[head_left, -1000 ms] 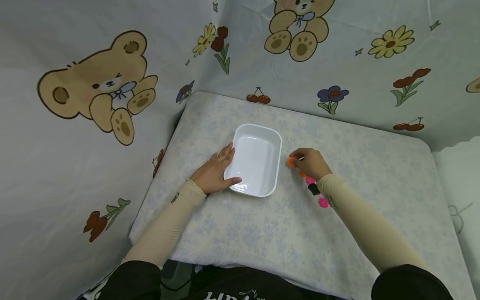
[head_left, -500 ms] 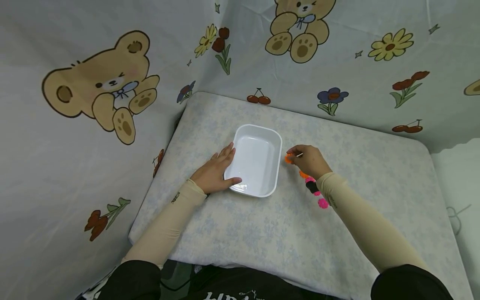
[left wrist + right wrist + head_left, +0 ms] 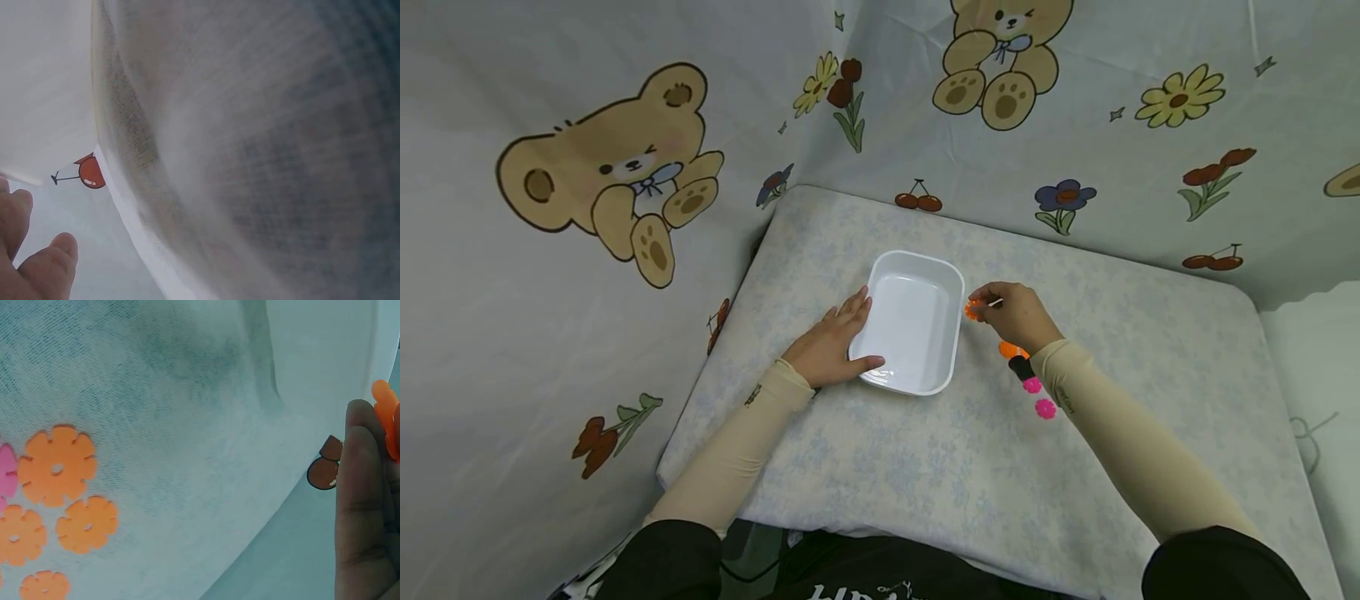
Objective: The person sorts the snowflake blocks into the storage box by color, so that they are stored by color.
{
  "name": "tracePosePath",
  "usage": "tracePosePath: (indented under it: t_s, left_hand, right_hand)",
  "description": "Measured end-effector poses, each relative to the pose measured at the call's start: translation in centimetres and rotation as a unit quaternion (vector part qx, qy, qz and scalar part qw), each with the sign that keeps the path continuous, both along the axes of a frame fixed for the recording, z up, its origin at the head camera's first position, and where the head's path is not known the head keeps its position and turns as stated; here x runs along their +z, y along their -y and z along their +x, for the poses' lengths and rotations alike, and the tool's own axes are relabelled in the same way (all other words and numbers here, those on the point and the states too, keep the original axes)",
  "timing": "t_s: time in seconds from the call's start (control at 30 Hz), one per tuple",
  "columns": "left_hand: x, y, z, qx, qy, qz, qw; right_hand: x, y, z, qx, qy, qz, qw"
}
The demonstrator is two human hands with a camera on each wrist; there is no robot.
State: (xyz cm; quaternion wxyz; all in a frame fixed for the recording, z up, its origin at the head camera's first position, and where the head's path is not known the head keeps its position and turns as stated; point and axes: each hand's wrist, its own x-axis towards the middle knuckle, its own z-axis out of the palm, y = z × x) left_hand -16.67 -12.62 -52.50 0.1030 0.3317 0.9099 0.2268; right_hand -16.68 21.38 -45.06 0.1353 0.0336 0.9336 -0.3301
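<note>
My right hand (image 3: 1017, 318) pinches an orange flower-shaped plastic disc (image 3: 385, 415) between thumb and fingers, just right of a white rectangular tray (image 3: 913, 321). On the tray's left side my left hand (image 3: 827, 348) rests with fingers spread, the thumb reaching over the near left corner. Below the right hand lies a row of discs: orange ones (image 3: 1011, 350), a black piece (image 3: 1021, 367) and a pink disc (image 3: 1046, 409). Seen from the right wrist, several orange slotted discs (image 3: 57, 465) lie flat beside the edge of a pink one (image 3: 6, 472).
A pale patterned cloth (image 3: 880, 467) covers the table. Bear-printed curtains (image 3: 647, 350) close off the left and far sides. The sleeved right forearm (image 3: 1135, 442) passes over the table beside the discs and hides part of the row.
My right hand has shifted a little up and left towards the tray, carrying the orange disc. My left hand and the tray keep their places.
</note>
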Motion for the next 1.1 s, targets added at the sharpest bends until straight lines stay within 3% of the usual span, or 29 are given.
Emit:
tracePosePath:
  t_s: [0.37,0.67,0.87,1.1]
  left_hand:
    - [-0.7,0.6,-0.2,0.0,-0.005,0.006,1.0]
    - [-0.6,0.7,-0.4,-0.004,0.003,0.017,0.9998]
    - [-0.6,0.6,-0.5,-0.009,0.006,0.02,0.9997]
    - [-0.4,0.5,-0.5,-0.016,0.001,0.014,0.9998]
  right_hand:
    - [0.8,3.1,-1.4,0.007,0.003,-0.017,0.9998]
    - [1.5,7.5,-3.5,0.053,-0.028,0.0,0.9982]
    - [2.3,10.4,-4.8,0.077,-0.025,0.002,0.9967]
    - [1.2,12.4,-7.0,0.084,-0.031,0.005,0.9959]
